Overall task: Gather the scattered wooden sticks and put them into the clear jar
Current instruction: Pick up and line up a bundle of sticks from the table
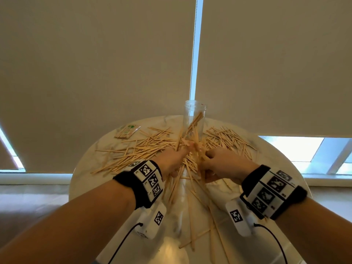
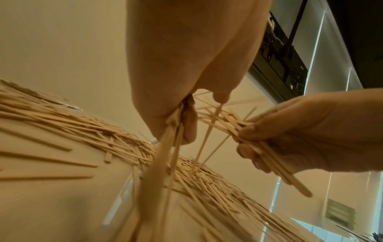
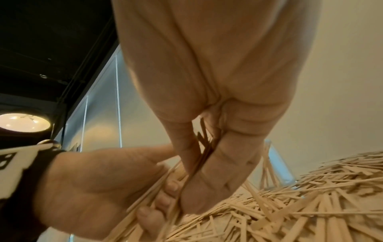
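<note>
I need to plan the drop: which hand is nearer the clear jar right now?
Left. The left hand reaches furthest forward, its fingertips in the sticks just short of the clear jar's base. The right hand grips a bundle further back, to the jar's right.

A round, pale, marble-patterned counter fills the lower centre of the head view. Wooden sticks lie scattered over it, densest across the middle and thinning toward the lower edge of the frame. A clear jar stands upright at the upper centre, at the counter's far edge, with some sticks inside. A flat clear packet lies at upper left, just beside the scatter.
</note>
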Tool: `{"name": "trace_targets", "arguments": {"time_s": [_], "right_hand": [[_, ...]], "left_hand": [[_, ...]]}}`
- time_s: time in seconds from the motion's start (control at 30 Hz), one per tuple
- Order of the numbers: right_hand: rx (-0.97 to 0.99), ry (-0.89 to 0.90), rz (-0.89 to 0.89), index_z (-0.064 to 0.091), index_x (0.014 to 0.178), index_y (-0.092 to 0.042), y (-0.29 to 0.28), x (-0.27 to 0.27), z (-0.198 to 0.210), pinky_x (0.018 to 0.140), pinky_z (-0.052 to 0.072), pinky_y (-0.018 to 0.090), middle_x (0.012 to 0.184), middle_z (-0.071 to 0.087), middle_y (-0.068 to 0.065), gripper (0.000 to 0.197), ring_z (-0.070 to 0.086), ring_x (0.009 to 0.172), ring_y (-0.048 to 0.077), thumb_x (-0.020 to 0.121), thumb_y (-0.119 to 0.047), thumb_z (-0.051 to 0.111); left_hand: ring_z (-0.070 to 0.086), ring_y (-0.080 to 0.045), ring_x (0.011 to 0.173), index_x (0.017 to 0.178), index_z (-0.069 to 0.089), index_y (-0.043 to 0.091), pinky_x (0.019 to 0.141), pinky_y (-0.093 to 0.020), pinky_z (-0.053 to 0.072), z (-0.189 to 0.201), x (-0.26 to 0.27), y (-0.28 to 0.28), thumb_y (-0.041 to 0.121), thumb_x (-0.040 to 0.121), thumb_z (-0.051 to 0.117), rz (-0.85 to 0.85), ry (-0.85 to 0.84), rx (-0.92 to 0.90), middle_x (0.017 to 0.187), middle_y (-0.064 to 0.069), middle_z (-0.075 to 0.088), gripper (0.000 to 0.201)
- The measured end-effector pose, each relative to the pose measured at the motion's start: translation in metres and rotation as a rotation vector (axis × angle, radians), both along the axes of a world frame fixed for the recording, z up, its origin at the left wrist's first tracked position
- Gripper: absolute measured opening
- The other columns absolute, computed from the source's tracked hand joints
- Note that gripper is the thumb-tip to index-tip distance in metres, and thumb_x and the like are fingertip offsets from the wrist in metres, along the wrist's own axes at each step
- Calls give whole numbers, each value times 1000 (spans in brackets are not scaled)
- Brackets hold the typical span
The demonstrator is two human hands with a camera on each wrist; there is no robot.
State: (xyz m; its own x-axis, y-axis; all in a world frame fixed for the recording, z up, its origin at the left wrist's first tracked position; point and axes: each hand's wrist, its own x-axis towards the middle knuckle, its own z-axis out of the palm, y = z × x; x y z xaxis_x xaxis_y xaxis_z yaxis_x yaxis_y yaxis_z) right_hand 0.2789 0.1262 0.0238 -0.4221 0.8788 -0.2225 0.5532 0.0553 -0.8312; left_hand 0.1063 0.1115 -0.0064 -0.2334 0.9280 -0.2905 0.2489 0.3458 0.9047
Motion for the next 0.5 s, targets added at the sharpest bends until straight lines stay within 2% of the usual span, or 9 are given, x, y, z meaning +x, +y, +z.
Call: {"name": "trace_targets", "arguments": {"time_s": [0.03,0.07,0.17,0.23,0.3,0.4,0.5], "right_hand": [[11,19,17,67,99,2,-3,-4,0,81,62,45,86,76,17,10,76,81,29,92,-5,64],[21,38,36,67,99,2,-5,-8,0,81,62,45,87,76,18,10,76,81,30,93,-4,62],[63,81,75,66,98,-3,-10,-19,-1,79,63,43,89,75,16,8,76,82,29,95,-4,59],[101,73,94,66,90,-11,-11,-24,-1,76,63,38,85,76,9,10,76,80,25,97,-9,60],[133,49,109,69,88,-13,-10,-28,-3,75,64,35,84,77,6,11,77,78,22,97,-14,62],[193,-25,131,75,96,-7,-6,-34,-8,75,64,35,86,78,8,14,77,74,19,95,-19,67],[240,-64,161,75,94,-7,-5,-38,-14,74,63,31,85,78,6,16,77,73,16,94,-21,68]], "left_hand": [[53,-26,69,119,59,10,67,-39,45,-1,3,0,100,44,54,-28,-8,15,77,-9,54,117],[47,-21,66,117,60,10,65,-36,41,-1,6,0,101,40,55,-46,-30,35,74,-5,50,119],[45,-16,62,122,58,9,58,-29,39,-1,8,5,93,46,65,-18,-163,79,79,-4,53,114],[46,-14,58,119,65,10,51,-26,38,1,7,7,84,60,65,-18,-254,77,82,-4,58,94],[51,-15,54,101,72,11,48,-25,40,4,5,6,71,76,62,-51,-313,65,81,-6,63,66],[57,-25,63,88,70,13,55,-30,46,5,2,6,52,81,61,-17,-331,66,83,-11,64,40],[55,-26,70,76,64,13,65,-36,47,4,1,8,38,85,56,67,-302,83,79,-12,61,27]]}}
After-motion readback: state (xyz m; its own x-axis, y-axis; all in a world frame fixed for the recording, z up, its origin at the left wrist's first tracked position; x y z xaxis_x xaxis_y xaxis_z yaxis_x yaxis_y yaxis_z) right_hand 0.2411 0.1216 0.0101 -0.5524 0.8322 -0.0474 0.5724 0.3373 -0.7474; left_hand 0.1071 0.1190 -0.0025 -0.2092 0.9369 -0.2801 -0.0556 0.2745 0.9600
